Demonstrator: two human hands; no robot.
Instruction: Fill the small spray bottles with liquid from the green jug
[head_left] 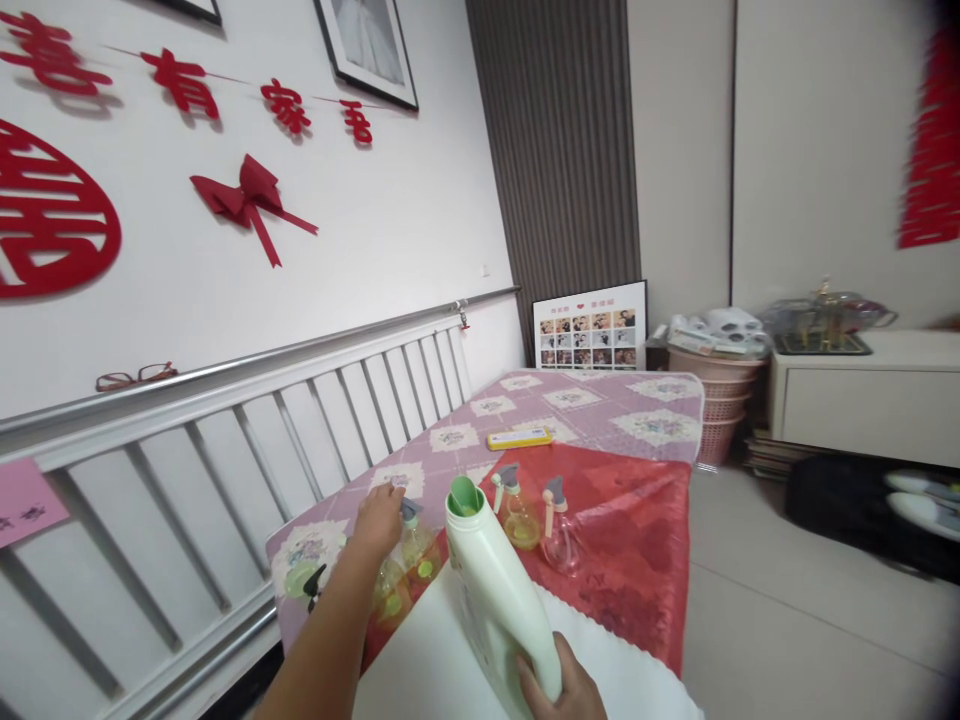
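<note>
My right hand (571,682) is wrapped around the handle of a large pale-green jug-style bottle (499,590), tilted with its uncapped mouth up; a green pouring spout shows inside. My left hand (380,514) reaches forward, fingers curled at the grey head of a clear spray bottle (420,550) with yellowish liquid low inside. Part of the grip is hidden behind the hand. Another spray bottle (390,592) stands beside my forearm, its top covered. To the right stand a spray bottle with yellowish liquid (520,520) and a clear pinkish spray bottle (562,545).
A red sheet (626,560) and a white mat (600,655) lie over the patterned tablecloth (574,398). A yellow box (519,438) sits farther back. The white railing (337,430) runs along the left. Pink baskets (720,410) and a cabinet (870,400) stand right.
</note>
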